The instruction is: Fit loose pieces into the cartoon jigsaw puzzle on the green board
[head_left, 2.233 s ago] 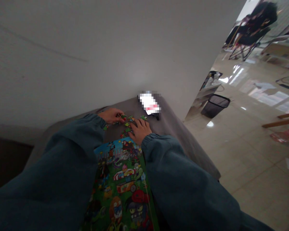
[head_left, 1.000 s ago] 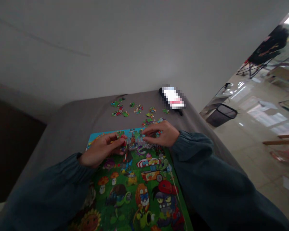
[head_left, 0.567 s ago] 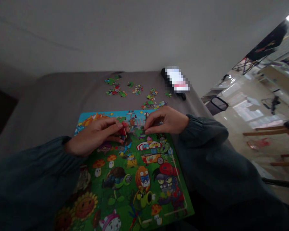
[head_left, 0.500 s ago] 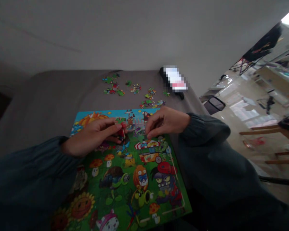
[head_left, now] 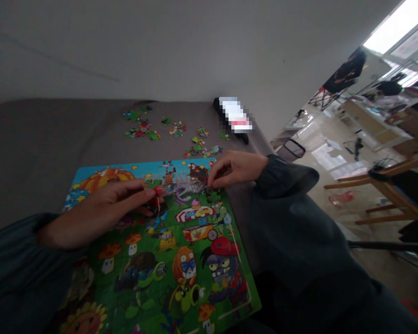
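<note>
A colourful cartoon jigsaw puzzle [head_left: 139, 260] lies on the grey cloth in front of me, most of its picture filled in. My left hand [head_left: 107, 206] is closed over its upper left part, with a red puzzle piece [head_left: 157, 197] between thumb and fingers; a green bit shows just above it. Near the upper right edge, my right hand [head_left: 235, 169] pinches a small dark puzzle piece [head_left: 209, 184] down at the board, largely covered by the fingertips. Just below those fingers is a dark green patch of the puzzle.
Loose puzzle pieces [head_left: 139, 132] lie in small groups on the grey cloth [head_left: 101, 134] beyond the board. A phone with a blurred screen [head_left: 235, 115] rests on a black holder by the wall. A wooden chair [head_left: 397, 185] stands on the floor to the right.
My view has turned right, so the board and phone sit farther left. My right hand has moved over the board towards its upper right edge. The left hand keeps its red piece.
</note>
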{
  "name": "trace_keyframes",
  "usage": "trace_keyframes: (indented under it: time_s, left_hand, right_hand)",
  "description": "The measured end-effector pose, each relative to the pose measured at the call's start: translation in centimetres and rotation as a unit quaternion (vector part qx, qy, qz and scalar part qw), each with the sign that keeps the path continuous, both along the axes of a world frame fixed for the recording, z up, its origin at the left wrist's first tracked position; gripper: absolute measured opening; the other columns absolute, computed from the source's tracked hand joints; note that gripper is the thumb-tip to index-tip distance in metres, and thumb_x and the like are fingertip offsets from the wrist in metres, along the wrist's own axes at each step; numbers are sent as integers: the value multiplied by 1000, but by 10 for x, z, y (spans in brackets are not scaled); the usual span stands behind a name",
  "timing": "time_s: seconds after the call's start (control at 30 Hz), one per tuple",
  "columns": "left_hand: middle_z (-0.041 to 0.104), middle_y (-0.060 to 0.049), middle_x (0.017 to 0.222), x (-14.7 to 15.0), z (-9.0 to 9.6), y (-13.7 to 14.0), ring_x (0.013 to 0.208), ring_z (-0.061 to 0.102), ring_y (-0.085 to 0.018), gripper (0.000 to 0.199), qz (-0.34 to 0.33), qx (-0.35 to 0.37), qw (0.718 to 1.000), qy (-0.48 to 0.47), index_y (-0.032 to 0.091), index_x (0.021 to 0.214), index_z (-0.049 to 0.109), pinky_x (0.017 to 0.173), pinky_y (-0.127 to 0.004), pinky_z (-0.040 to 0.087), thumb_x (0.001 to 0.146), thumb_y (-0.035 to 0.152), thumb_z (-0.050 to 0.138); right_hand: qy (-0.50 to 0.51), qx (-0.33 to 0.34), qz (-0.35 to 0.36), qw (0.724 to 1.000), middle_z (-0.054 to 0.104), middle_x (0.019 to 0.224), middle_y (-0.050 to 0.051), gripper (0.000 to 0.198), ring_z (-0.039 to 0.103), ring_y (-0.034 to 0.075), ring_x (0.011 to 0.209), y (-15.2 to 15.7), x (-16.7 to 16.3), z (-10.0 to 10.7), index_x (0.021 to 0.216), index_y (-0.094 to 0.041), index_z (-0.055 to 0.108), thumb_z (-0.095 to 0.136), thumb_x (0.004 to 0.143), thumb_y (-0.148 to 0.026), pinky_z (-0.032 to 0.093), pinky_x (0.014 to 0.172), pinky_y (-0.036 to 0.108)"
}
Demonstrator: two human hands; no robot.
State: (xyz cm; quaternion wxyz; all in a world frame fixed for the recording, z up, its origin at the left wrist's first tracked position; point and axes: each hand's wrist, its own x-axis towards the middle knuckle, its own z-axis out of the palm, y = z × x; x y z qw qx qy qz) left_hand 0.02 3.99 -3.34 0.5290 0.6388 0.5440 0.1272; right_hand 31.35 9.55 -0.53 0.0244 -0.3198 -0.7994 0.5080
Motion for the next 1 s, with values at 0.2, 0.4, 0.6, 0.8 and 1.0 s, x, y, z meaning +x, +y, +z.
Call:
trace_keyframes:
  time_s: [0.2,0.4,0.6,0.8,1.0]
  left_hand:
    - [72,-2,97,-2,-1,1,89,70,-22,53,2,-21,1000,-1,27,99,67,66,-27,56,76,73,55]
    - [72,-2,97,-3,-2,0,90,70,-21,51,-10,-18,1000,-8,26,98,68,65,-26,56,79,72,54]
    - [73,-2,99,-3,-3,1,92,71,-23,49,-6,-20,1000,-15,27,97,68,69,-28,57,78,71,56]
    - [74,-3,97,-2,-2,0,90,72,-23,52,-4,-20,1000,-5,26,98,67,64,-27,56,75,72,56]
    - [73,-4,96,-1,1,-1,90,71,-22,49,-6,-22,1000,-13,24,99,66,66,-27,55,78,68,56]
  right_hand:
    - [-12,30,16,999,72,87,6,19,63,10,74,0,-11,-9,99,-9,71,62,87,-21,50,69,22]
    - [-15,52,25,998,73,93,7,24,63,10,76,1,-11,-10,107,-8,70,59,89,-19,50,70,21]
    - [-10,45,28,999,73,89,6,22,62,9,73,0,-13,-8,104,-9,71,58,89,-19,49,67,20]
    - [1,-29,-27,999,70,82,2,16,62,7,63,-3,-14,-7,99,-11,69,58,89,-19,52,60,20]
    - [-5,-121,-79,990,70,72,-1,6,66,8,60,-6,-16,-5,90,-12,65,61,85,-15,56,61,21]
